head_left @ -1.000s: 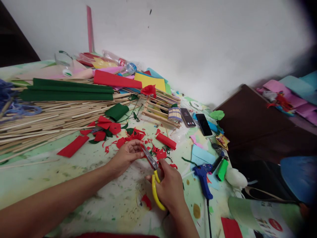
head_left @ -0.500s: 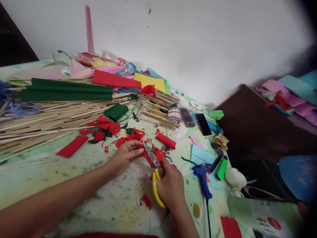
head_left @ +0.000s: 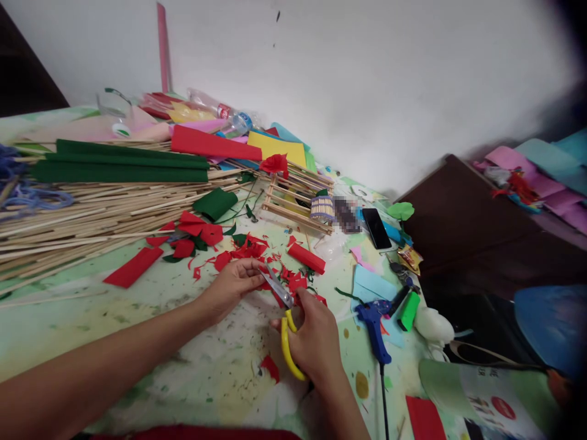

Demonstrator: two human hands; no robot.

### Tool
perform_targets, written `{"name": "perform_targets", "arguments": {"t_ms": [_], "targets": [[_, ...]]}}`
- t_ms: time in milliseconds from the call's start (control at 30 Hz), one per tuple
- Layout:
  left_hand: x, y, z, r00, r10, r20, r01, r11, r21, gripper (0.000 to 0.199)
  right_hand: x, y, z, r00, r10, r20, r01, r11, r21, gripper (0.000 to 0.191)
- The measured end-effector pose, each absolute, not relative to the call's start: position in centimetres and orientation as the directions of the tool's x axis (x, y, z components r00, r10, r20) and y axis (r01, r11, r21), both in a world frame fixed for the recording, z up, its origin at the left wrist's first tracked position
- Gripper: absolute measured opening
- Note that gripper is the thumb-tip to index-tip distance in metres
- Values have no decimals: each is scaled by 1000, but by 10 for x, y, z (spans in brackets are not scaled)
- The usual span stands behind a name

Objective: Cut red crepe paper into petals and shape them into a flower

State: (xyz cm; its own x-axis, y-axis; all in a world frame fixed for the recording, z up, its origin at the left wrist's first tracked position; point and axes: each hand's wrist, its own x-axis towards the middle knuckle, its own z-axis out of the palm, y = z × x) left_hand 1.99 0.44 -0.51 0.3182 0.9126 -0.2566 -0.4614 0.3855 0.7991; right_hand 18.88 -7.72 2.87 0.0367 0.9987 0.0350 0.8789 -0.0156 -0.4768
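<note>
My right hand (head_left: 316,336) is closed around the yellow handles of a pair of scissors (head_left: 287,342), whose metal blades point up and left. The blade tips lie right at the fingertips of my left hand (head_left: 236,284). Thumb and fingers of that hand are pinched together on a small piece of red paper (head_left: 265,285), mostly hidden by the fingers and blades. Red paper scraps (head_left: 247,247) are scattered on the table beyond both hands. A rolled red strip (head_left: 306,258) lies just past the scissors, and one torn red scrap (head_left: 270,368) is nearer me.
Thin wooden sticks (head_left: 92,211) with folded green paper (head_left: 123,164) on top fill the left. A stick frame (head_left: 296,201) stands at the back. To the right are a phone (head_left: 376,228), a blue glue gun (head_left: 376,330) with its cord, and a green container (head_left: 443,385).
The scissor tips have shifted slightly left, closer to my left fingertips. Both hands otherwise keep nearly the same place and grip; the view has tilted a little.
</note>
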Motion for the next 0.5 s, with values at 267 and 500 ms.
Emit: {"name": "perform_targets", "arguments": {"t_ms": [267,500], "targets": [[19,6,-5,340,906,-251,-431,388,815,22,192,-77,28,33,999,27,883,-17,-470,44],[17,7,-5,321,912,-257,-369,370,853,17,191,-77,29,39,999,38,895,-18,-445,39]]}}
